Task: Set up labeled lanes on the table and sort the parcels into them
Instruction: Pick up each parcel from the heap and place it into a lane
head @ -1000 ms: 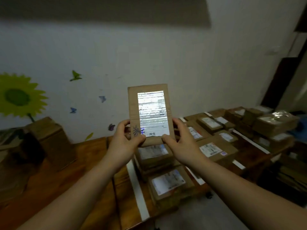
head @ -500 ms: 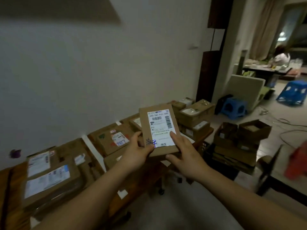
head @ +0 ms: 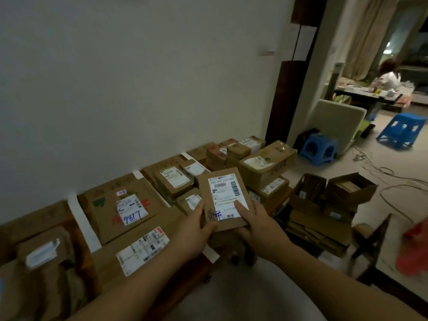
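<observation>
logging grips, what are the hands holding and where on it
A flat parcel, held by its near end: left hand at the left corner, right hand at the right.

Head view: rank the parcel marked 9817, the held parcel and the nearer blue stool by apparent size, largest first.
1. Parcel marked 9817.
2. Held parcel, though nearness to the camera inflates it.
3. Nearer blue stool, which stands farther off, so its true size is unsure.
</observation>
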Tool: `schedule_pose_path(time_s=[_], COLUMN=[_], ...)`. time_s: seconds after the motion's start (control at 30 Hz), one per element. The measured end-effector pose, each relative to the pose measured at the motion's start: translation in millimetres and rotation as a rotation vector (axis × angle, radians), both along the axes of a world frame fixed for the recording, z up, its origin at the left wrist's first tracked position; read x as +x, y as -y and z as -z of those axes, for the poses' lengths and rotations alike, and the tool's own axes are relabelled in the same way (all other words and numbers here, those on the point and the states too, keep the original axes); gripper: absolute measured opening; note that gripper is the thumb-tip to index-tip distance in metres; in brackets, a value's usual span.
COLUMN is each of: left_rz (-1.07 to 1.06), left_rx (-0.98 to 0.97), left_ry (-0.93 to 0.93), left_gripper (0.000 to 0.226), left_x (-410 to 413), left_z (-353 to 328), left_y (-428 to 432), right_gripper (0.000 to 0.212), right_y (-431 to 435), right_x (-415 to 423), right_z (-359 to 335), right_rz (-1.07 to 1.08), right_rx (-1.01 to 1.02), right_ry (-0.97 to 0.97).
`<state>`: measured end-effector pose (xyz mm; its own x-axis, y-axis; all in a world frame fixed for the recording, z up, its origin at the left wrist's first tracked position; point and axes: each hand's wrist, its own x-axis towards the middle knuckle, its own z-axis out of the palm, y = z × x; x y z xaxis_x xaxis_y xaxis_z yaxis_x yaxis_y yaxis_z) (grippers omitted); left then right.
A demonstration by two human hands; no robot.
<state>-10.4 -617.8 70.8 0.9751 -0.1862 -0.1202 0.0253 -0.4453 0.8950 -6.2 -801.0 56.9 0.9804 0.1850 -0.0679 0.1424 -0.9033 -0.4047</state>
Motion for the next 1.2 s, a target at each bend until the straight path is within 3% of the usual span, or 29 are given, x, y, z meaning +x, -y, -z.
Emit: schedule_pose_path(time_s=[0.07, 0.3, 0.47, 0.6, 0.77, 0.93, 1.2], left_rz=[0.024, 0.136, 0.054, -0.043, -0.023, -0.054, -0.085], left_rx=[0.067, 0.225, 0.348, 0.731, 0.936, 0.998, 0.978], left_ry=[0.011, -0.016, -0.016, -0.089, -0.199, -0.236, -0.266], left_gripper=[0.057, 0.042, 0.037, 0.067, 0.077, 0.06, 0.066], left_x=[20.9, 73.0, 113.4, 147.9, 176.0, 180.6, 180.7], left_z=[7.0, 21.7, 45.9, 81.8, 120.2, 140.6, 128.5], left_y=[1.6, 5.5, 17.0, 21.2, 27.0, 32.0, 31.6], right_gripper=[0.064, 0.067, 0.067, 0.069, 0.071, 0.068, 0.079], right_y=[4.1, 25.4, 42.9, 65.0, 93.7, 107.3, 93.6], right_x=[23.9, 83.5, 127.7, 162.9, 198.7, 214.9, 238.8], right_z=[8.3, 36.3, 59.4, 72.8, 97.6, 123.9, 127.4], right_rz=[0.002, -0.075, -0.124, -0.193, -0.292, -0.377, -0.454], right_rx=[-0.017, -0.098, -0.098, -0.066, -0.065, -0.043, -0.122], right_ry=[-0.037, -0.111, -0.103, -0.139, -0.183, -0.258, -0.306])
